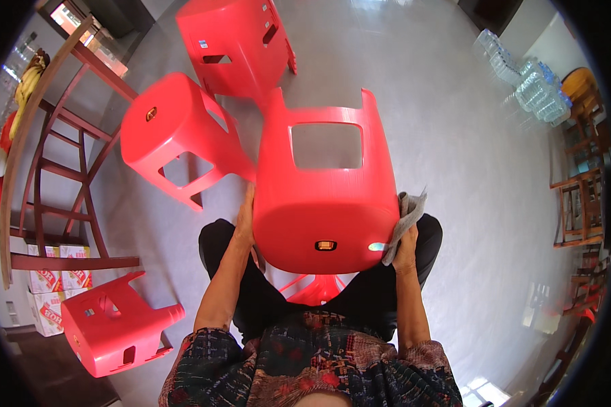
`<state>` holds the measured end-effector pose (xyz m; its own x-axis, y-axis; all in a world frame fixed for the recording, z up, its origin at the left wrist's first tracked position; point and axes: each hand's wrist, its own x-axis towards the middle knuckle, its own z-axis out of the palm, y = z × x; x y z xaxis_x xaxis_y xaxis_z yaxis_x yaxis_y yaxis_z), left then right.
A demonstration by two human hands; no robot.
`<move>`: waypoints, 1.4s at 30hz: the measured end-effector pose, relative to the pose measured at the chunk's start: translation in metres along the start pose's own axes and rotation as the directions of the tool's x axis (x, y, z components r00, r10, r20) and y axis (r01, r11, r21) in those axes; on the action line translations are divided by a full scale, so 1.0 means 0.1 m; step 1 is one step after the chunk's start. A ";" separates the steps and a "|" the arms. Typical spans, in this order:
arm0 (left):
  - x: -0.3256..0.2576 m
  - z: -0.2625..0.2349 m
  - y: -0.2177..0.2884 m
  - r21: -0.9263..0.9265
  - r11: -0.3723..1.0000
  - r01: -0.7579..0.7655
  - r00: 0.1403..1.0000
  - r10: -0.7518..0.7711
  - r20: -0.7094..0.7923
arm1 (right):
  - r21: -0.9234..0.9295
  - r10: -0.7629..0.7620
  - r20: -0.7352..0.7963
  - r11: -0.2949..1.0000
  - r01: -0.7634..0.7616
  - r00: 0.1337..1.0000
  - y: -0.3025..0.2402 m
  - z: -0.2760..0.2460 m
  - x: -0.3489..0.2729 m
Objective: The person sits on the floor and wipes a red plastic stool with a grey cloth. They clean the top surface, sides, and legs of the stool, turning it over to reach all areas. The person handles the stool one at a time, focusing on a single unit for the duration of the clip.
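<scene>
So the main stool (326, 203) is right in front of the person, between both hands, tipped so its seat faces back toward the lap and two of its legs point away. Left hand (245, 220) is up against its left side, fingers lying along the plastic and pointing forward. The far side of that hand is hidden, so I can't tell if the fingers curl around an edge or just press flat.

Right hand (405, 251) has a grey cloth (409, 216) bunched up at the stool's right side. Looks like the fingers are pinching it against the plastic, though the folds cover most of the fingertips.

As for progress, I'd call this one mid-job: cloth on the side, stool supported, nothing put down. No way to say how much of its surface is covered already, it all looks equally glossy to me. Three more are around: left stool (164, 122), far stool (234, 44) and corner stool (112, 329) down at the lower left. No hand is on any of those, and honestly I can't tell which are done and which are waiting, since none has an obvious mark either way. There's also a red base (319, 290) between the legs, mostly hidden, maybe a seat.
</scene>
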<state>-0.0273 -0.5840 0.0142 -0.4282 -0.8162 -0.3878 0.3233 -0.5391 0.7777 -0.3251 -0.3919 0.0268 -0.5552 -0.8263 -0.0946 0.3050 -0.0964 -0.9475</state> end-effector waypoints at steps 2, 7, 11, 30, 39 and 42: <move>-0.08 -0.01 0.00 0.126 0.992 0.001 1.000 -0.005 0.029 | -0.084 -0.018 -0.036 0.996 0.015 0.999 -0.06 0.00 -0.01; -0.20 0.30 0.17 -0.087 0.996 0.029 0.997 -0.035 -0.074 | -0.363 -0.146 -0.171 0.929 0.075 0.974 -0.50 0.47 0.08; -0.03 0.55 0.43 -0.131 0.990 0.049 0.984 -0.070 -0.163 | -0.562 -0.236 0.035 0.799 0.215 0.971 -0.74 0.43 0.66; 0.03 0.69 0.69 -0.072 0.994 0.081 0.996 -0.078 0.040 | -0.241 0.201 -0.053 0.948 -0.208 0.978 -0.94 0.30 1.00; 0.32 0.53 0.51 -0.166 0.978 0.127 0.992 -0.123 0.034 | -0.207 0.182 -0.063 0.959 -0.191 0.981 -0.44 0.19 1.35; 0.44 0.54 0.48 -0.161 0.973 0.167 0.986 -0.164 0.031 | -0.437 0.167 -0.095 0.878 -0.192 0.981 -0.29 0.06 1.59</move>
<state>-0.0765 -0.6343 0.0615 -0.5016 -0.7100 -0.4943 0.3793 -0.6940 0.6119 -0.4172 -0.5237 0.0414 -0.5674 -0.7742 -0.2805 0.0362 0.3169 -0.9478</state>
